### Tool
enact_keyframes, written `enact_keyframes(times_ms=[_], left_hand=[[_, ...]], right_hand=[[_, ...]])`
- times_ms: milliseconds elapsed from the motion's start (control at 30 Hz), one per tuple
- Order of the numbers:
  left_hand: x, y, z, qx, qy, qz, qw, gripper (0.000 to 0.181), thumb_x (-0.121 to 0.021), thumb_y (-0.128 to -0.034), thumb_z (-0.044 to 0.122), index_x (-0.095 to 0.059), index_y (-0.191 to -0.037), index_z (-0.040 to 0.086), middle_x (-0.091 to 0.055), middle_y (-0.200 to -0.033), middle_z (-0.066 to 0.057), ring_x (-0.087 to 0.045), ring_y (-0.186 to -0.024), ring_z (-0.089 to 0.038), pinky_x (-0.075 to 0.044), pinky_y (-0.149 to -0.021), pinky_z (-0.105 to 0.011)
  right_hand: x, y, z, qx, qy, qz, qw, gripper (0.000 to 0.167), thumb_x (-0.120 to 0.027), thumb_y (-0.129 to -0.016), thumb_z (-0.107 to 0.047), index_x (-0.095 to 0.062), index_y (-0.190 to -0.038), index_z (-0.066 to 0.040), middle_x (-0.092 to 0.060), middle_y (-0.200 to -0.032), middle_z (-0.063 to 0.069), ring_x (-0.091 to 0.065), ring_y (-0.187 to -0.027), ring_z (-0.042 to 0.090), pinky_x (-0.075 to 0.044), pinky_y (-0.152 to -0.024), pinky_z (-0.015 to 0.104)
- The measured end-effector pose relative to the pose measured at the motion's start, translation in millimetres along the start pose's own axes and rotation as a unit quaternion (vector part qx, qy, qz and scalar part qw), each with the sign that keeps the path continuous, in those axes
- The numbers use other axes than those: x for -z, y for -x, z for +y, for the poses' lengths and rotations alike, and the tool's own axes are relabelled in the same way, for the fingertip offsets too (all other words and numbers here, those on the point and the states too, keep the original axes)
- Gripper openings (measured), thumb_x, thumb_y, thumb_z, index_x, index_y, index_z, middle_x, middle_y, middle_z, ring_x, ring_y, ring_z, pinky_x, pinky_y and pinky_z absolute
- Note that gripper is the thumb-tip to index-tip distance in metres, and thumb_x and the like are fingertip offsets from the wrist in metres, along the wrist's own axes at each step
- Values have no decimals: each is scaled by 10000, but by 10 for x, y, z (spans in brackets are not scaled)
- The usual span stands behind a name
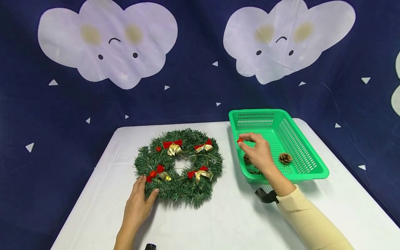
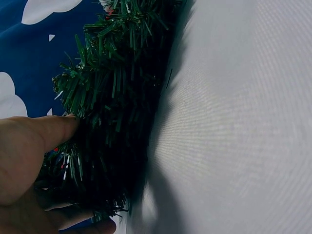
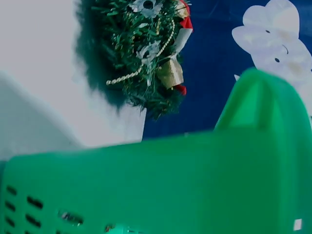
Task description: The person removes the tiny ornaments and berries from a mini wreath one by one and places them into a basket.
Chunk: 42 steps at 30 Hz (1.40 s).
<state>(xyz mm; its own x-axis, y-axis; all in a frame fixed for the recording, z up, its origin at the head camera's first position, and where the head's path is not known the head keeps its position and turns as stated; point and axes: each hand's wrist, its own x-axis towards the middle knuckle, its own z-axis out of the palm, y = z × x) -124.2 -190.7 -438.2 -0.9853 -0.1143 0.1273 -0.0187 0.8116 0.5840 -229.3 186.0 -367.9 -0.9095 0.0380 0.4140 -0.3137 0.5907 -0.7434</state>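
Observation:
A green wreath (image 1: 184, 194) lies on the white table, dressed with red and gold bows (image 1: 174, 147), a small gold ornament (image 1: 168, 178) and red balls (image 1: 153, 174). At its lower left edge, my left hand (image 1: 136, 201) holds the wreath between thumb and fingers. The left wrist view shows the thumb (image 2: 53, 130) against the green bristles (image 2: 117, 97). My right hand (image 1: 258, 152) is above the left side of a green plastic basket (image 1: 312, 152), pinching a small red ball (image 1: 240, 140) between thumb and fingertips. The right hand is out of sight in the right wrist view.
Inside the basket lie a pine cone (image 1: 285, 158) and another brown cone (image 1: 247, 159), partly covered by the right hand. A beaded gold string (image 3: 124, 78) runs over the wreath. Behind the white table (image 1: 218, 225) hangs a dark blue cloth (image 1: 193, 100) with clouds.

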Motion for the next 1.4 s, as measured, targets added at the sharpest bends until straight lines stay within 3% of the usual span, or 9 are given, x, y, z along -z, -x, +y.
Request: enact_keyframes(times_ms=[133,400,667,933,1200,1400], left_hand=[[-6,9,-1,-43,-13,23,10000,706,-566,-940,347,-277,-1463,-30,-253,-1524,-226,-369,-1315,-475,-380,-988,-629],[-5,7,-1,-47,-10,29,10000,716,-557,-942,369,-272,-1467,-25,-249,-1529,-216,-360,-1324,-471,-372,-1000,-625],[4,1,17,82,-34,-114,9999,726,-549,-943,383,-258,-1474,-18,-233,-1537,-211,-356,-1328,-468,-375,-996,-625],[-1,-2,7,56,-39,-94,9999,728,-548,-944,384,-256,-1474,-20,-234,-1536,-213,-347,-1335,-466,-364,-1010,-622],[-2,-5,7,51,-61,-106,9999,728,-548,-944,385,-259,-1472,-25,-236,-1535,-214,-355,-1329,-467,-370,-1005,-620],[0,-7,6,28,-76,-92,9999,727,-547,-945,383,-259,-1470,-30,-238,-1532,-218,-359,-1325,-469,-371,-1006,-618]], right_hand=[[84,29,57,-62,85,-115,9999,294,-702,-850,-192,-675,-1113,-62,-674,-1087,140,-573,-1043,277,-460,-857,448],[284,38,201,-539,333,-914,9938,329,-645,-895,-313,-641,-1157,-114,-665,-1144,130,-549,-1142,326,-452,-918,503],[381,41,365,-728,588,-1195,9884,309,-625,-909,-312,-633,-1164,-136,-666,-1157,115,-564,-1148,337,-477,-885,501],[446,25,465,-595,930,-1192,9867,271,-642,-895,-247,-654,-1128,-109,-691,-1108,128,-599,-1097,334,-488,-856,487],[524,10,574,-839,1102,-1719,9753,292,-622,-907,-277,-649,-1153,-122,-676,-1139,137,-611,-1055,325,-517,-791,441],[561,-3,624,-825,1071,-1936,9717,279,-627,-902,-238,-652,-1146,-104,-685,-1097,143,-644,-959,278,-530,-731,379]])
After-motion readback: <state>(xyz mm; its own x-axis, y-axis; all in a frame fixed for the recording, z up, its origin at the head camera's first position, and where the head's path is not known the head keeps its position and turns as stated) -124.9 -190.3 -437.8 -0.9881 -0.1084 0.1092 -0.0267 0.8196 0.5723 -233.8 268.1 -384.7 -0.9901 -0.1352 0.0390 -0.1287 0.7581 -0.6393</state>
